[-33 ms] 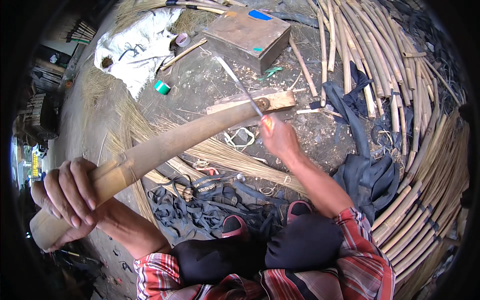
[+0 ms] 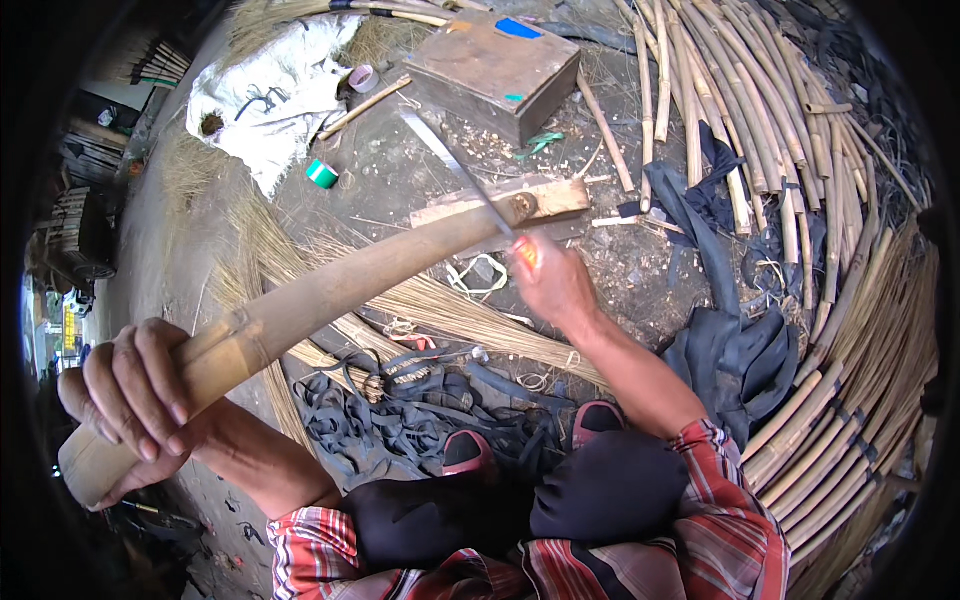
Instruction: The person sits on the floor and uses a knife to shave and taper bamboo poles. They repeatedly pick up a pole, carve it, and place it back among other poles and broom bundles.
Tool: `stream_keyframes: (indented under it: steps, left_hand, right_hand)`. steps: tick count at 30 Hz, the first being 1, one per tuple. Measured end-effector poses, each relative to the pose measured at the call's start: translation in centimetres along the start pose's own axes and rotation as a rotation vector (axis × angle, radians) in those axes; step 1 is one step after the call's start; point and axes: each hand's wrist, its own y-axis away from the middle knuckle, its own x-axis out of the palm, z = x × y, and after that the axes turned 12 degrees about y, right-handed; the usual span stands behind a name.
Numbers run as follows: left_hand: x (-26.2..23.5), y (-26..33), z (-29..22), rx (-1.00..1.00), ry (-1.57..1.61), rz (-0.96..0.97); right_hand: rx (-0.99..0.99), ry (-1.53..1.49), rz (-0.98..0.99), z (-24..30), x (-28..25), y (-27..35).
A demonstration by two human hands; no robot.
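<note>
Bamboo pole (image 2: 330, 290) lies slantwise across the person's front, its thick near end wrapped by the left hand (image 2: 135, 395), fingers curled over the top and thumb under, a full closed grip. The far end rests on a wooden block (image 2: 500, 200) on the ground. The right hand (image 2: 550, 280) is closed round an orange-tipped handle, and the long knife (image 2: 450, 160) runs up and away from it, its blade set against the pole's far end just where it meets the block.

Open room is scant. A patch of bare dark ground (image 2: 400, 170) lies between the block and a wooden box (image 2: 495, 70) behind it, strewn with chips. Left of the pole, straw (image 2: 260, 240) fans out; under it, near the knees, a heap of black rubber strips (image 2: 400, 410) crowds the feet. To the right, dark cloth (image 2: 730, 340) lies near the right forearm, and beyond it stacked canes (image 2: 860, 380) curve round the whole right edge. A green tape roll (image 2: 322, 174) sits beside a white sack (image 2: 260, 100) at upper left.

The pole's butt end runs into the dark rim at lower left. The handle is mostly hidden inside the right fist, and how deep the blade bites cannot be made out.
</note>
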Motion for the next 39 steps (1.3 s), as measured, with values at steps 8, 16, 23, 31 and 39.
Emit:
stream_keyframes:
  steps: [8, 16, 23, 31, 39]
  left_hand:
    - [0.6, -0.6, 0.7, -0.010, -0.018, 0.001]
    - [0.1, -0.7, 0.4, 0.013, -0.027, -0.003]
    - [0.4, -1.6, 0.7, -0.092, 0.060, -0.066]
    - [1.0, -1.2, 0.3, -0.057, -0.063, -0.181]
    - [1.0, -1.2, 0.5, -0.030, -0.043, -0.124]
  right_hand:
    - [0.102, -0.004, -0.151, -0.4, 0.1, 0.1]
    - [0.210, 0.044, -0.211, -2.3, 0.8, -0.1]
    - [-0.129, -0.021, -0.082, -3.3, 1.1, -0.1]
    - [0.204, 0.082, -0.211, -3.3, 1.1, 0.1]
    - [0.019, -0.184, -0.256, -2.6, 1.0, -0.7]
